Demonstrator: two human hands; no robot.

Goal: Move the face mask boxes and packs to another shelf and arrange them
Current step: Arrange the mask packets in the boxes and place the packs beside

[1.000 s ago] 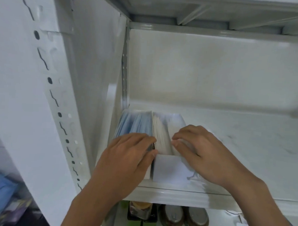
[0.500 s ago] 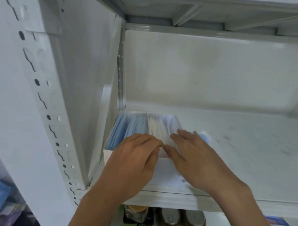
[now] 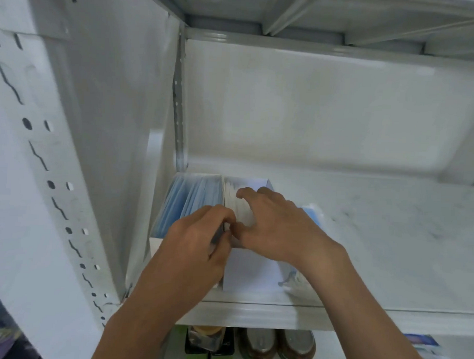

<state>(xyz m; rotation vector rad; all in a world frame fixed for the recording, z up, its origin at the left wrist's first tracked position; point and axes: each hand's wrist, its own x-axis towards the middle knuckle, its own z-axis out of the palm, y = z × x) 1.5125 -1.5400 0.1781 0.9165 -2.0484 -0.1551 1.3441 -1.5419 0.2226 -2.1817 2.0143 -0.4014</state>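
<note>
Nearest, both hands meet at the seam between two open mask boxes on the shelf (image 3: pixel 390 240): left hand (image 3: pixel 200 240) curls on the blue-mask box (image 3: pixel 186 201), right hand (image 3: pixel 277 221) spreads over the white-mask box (image 3: pixel 253 272). Both boxes run lengthwise, front to back. A loose mask pack (image 3: pixel 314 214) lies right of them. Since earlier, the right fingers reach deeper.

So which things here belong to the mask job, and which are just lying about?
Job:
- box of blue masks
- box of white masks
- loose mask pack
- left hand
- right hand
- shelf

Lying about:
- jars below
- green cartons below
</note>
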